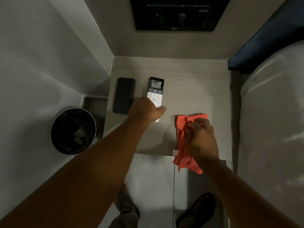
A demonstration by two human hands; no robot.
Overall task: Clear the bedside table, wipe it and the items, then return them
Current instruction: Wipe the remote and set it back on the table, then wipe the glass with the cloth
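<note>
Return or clearing step, cannot tell which: left hand (144, 111) grip closing over white remote (155, 94) on counter (189, 89) beside black case (124, 95); right hand (201, 137) clutches red cloth (184, 142); next needs firm lift.

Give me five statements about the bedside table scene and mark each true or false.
1. The left hand rests on the white remote control. True.
2. The right hand holds a blue cloth. False: the cloth is orange-red.
3. A black rectangular case lies left of the remote. True.
4. The waste bin stands on the bedside table. False: it stands on the floor, left of the table.
5. The cloth hangs partly over the table's front edge. True.
</note>
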